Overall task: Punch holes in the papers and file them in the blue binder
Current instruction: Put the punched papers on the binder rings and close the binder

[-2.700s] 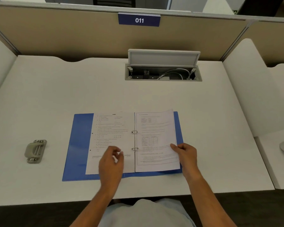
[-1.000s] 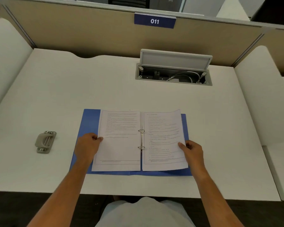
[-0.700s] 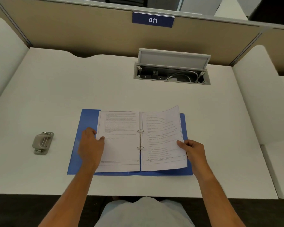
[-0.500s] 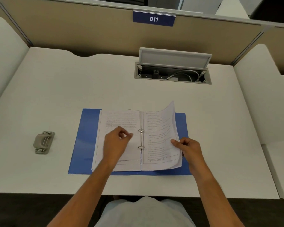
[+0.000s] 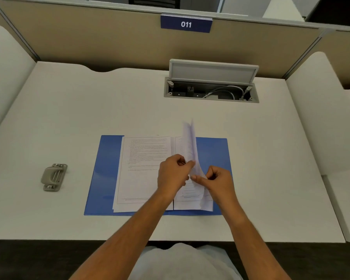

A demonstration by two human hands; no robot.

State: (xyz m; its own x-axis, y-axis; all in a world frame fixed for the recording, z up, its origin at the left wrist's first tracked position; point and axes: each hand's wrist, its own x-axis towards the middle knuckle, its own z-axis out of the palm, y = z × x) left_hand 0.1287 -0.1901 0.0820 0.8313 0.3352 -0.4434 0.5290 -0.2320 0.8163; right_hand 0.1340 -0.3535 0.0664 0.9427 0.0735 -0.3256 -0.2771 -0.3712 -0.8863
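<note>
The blue binder (image 5: 107, 170) lies open on the white desk in front of me. A stack of printed papers (image 5: 143, 178) rests flat on its left half. More printed sheets (image 5: 190, 146) stand nearly upright over the spine, blurred by motion. My left hand (image 5: 172, 174) pinches these sheets at their lower left edge. My right hand (image 5: 218, 178) grips the same sheets from the right. The binder rings are hidden behind my hands. A few sheets still lie flat on the right half.
A beige hole punch (image 5: 53, 176) sits on the desk (image 5: 69, 110) to the left of the binder. An open cable box (image 5: 210, 91) with a raised lid is set into the desk at the back. Partition walls close off the sides and rear.
My right hand has lifted the right-hand sheets from flat to nearly upright over the spine. My left hand has moved from the left stack to the middle and taken hold of them.
</note>
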